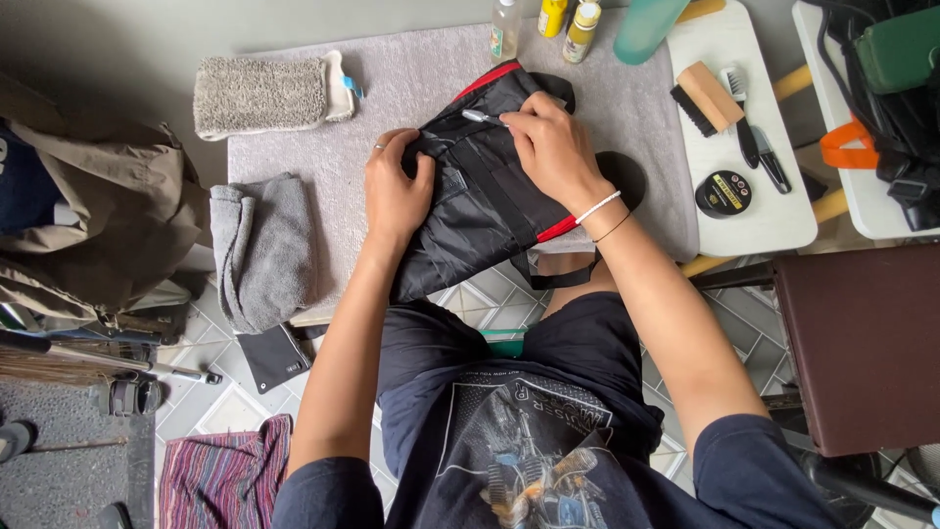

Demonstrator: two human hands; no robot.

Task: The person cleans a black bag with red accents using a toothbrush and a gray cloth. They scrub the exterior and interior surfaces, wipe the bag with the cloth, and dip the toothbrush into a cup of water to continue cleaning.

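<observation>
From the head camera, a black nylon bag with red trim (485,196) lies in the middle of the grey felt-covered counter (411,78). The left hand (395,186) sits at the bag's 9 o'clock edge, its fingers curled shut on a fold of the black cloth. The right hand (553,147) is at the bag's 1 o'clock side, closed around a small toothbrush with a pale handle (482,117), its tip touching the bag.

To scrub well, the left hand should probably keep the cloth pulled flat, and the brush should make short, soft strokes.

A folded grey towel (264,250) lies at 9 o'clock. A wooden brush with black bristles (705,98) is at 2 o'clock.
</observation>
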